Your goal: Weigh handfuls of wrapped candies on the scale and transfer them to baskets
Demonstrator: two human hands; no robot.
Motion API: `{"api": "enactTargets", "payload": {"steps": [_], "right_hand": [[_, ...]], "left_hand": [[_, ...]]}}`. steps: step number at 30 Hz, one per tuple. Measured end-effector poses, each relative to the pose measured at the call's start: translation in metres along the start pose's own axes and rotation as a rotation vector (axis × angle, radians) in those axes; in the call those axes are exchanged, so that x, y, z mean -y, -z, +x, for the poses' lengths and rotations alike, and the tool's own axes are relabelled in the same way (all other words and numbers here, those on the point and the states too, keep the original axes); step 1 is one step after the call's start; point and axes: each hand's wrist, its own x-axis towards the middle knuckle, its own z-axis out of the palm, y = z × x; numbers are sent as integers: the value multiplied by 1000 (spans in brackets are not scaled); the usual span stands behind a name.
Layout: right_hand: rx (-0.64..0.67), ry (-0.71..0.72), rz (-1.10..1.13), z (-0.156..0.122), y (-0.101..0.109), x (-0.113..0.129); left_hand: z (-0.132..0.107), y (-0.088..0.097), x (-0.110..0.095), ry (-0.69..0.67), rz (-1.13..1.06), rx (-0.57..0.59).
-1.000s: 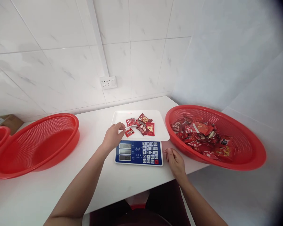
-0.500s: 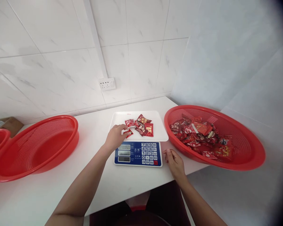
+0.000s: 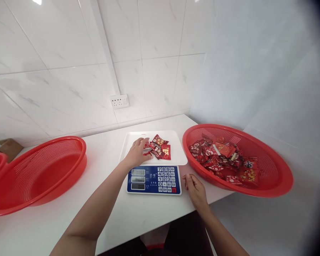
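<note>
Standing on the counter [image 3: 104,153], two large red baskets flanked a blue-and-white scale [image 3: 152,180]. The right basket [image 3: 273,172], just beside the scale's white tray [image 3: 179,153], contained a heap of red and dark packets [image 3: 224,158]; the left basket [image 3: 48,177] stood well apart from the tray. The left hand [image 3: 134,154] reached over the tray's left part, thumb and forefinger parted around the leftmost tray packets [image 3: 160,150]; firm contact could not be confirmed. The right hand [image 3: 196,192] was beside the keypad, fingers curled closed, thumb against forefinger. The tray packets, red and dark brown, overlapped near the tray's middle. Half a second earlier, the left fingers were closer together at a small red packet; at inspection they had spread, covering more of the pile's left side.
</note>
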Motion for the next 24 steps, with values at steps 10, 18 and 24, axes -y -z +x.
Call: {"api": "enactTargets", "payload": {"steps": [10,18,24], "right_hand": [[-4,-14,10,1,0,0],[4,-3,25,1,0,-5],[-6,-25,56,1,-1,-1]], "left_hand": [[33,17,6,9,138,260],[29,29,6,163,125,84],[-10,94,39,372,247,-174]]}}
